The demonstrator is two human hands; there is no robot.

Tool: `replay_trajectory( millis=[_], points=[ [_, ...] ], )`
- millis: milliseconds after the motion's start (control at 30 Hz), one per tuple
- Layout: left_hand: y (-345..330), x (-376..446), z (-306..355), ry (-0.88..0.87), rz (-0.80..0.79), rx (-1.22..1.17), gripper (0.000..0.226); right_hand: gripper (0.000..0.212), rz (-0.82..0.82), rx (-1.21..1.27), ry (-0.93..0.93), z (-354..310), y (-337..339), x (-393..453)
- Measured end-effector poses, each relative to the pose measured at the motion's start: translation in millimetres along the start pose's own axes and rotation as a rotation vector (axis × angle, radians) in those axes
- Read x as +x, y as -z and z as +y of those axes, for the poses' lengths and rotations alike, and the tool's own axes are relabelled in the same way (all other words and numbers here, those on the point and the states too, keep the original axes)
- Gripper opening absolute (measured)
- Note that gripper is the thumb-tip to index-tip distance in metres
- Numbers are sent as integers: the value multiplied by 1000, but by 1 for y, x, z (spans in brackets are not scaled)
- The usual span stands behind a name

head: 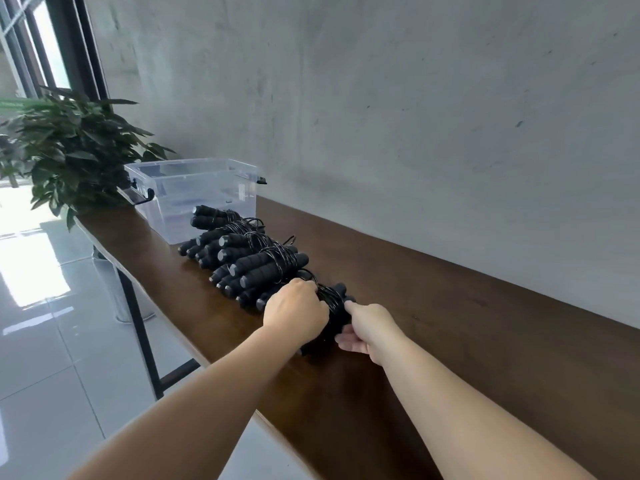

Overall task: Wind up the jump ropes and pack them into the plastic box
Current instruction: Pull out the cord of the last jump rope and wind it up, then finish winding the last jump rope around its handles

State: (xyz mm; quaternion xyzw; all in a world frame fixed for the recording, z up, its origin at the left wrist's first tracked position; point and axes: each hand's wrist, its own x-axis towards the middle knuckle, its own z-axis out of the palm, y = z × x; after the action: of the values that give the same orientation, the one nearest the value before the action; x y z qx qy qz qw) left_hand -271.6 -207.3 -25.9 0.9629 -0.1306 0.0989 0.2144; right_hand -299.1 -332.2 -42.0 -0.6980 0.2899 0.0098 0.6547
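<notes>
Several wound black jump ropes [249, 252] with foam handles lie in a row on the brown wooden table [450, 323]. The row runs from the clear plastic box [194, 195] toward me. At its near end lies one more wound jump rope [334, 301], and both hands are on it. My left hand [294, 311] curls over its left side. My right hand [367, 327] grips its right side, fingers tucked under the bundle. The box stands open at the far left of the table, and its inside looks bare.
A leafy green plant [69, 150] stands past the table's left end, beside a dark-framed window [52, 46]. A grey concrete wall [381, 98] runs along the table's far side. Glossy floor tiles [52, 323] lie to the left below the table edge.
</notes>
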Motion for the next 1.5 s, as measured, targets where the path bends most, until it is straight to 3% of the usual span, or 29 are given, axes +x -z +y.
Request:
replay_trajectory(
  millis=[100,267,533,667,767,900,1033,1167,1500],
  points=[
    [3,2,-4,29,49,-83,36,24,4,-42,-1,-1,-3,-1],
    [13,4,-3,14,139,-163,12,28,108,-157,58,-4,-6,-3],
    [14,-4,10,-33,132,-172,15,20,167,-179,110,-12,1,-16],
    [18,-8,27,-58,166,-275,27,28,194,-157,143,-16,17,-31],
    [17,-16,62,-101,87,-398,34,33,228,-81,198,-19,48,-50],
    [0,-34,132,-183,-26,-625,36,37,385,-47,283,-12,112,-80],
    [-21,-68,218,-350,-104,-746,21,49,679,-106,397,11,200,-127],
    [-37,-116,298,-487,-193,-838,22,44,876,-85,389,39,283,-178],
    [-92,-264,486,-793,-531,-868,21,43,1049,-31,358,123,475,-298]
  ],
)
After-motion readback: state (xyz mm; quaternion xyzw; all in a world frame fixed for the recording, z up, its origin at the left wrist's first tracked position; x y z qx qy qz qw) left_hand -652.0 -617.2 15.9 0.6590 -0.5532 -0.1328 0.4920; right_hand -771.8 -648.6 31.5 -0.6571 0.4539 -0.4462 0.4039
